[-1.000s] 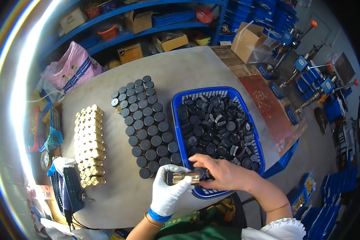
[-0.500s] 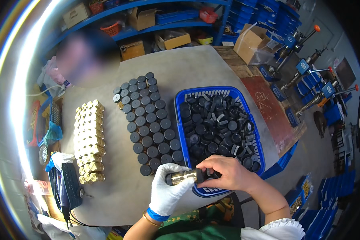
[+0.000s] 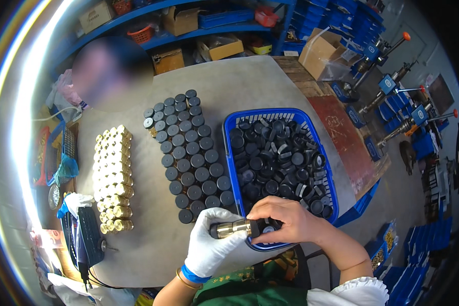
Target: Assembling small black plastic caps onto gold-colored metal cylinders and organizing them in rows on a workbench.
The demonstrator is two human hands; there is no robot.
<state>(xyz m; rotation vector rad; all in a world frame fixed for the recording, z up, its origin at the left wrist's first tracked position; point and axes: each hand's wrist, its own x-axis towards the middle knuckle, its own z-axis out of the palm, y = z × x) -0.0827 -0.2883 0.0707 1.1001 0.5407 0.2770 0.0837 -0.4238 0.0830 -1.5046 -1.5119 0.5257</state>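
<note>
Just in front of the blue basket, my left hand (image 3: 207, 246), in a white glove, is closed round a brass fitting (image 3: 230, 229) lying sideways. A black end shows at the fitting's left. At its right end sits a black cap (image 3: 252, 227), gripped between the thumb and fingers of my bare right hand (image 3: 286, 220). More black shows under that palm; whether it is held or lies in the basket I cannot tell. Behind my hands the blue basket (image 3: 230, 171) is heaped with loose black caps (image 3: 278, 159). Left of it, black-capped brass pieces (image 3: 193, 164) stand in rows.
Bare brass pieces (image 3: 113, 178) stand grouped farther left on the grey table (image 3: 153, 255). A dark tool box (image 3: 89, 237) with cables is at the left edge. Lever presses (image 3: 387, 85) line the right bench near a cardboard box (image 3: 325, 53). Someone sits across, blurred.
Both hands stay at the basket's front with the fitting between them. My left hand and wrist have shifted slightly left, and my right fingers have turned a little on the cap.
</note>
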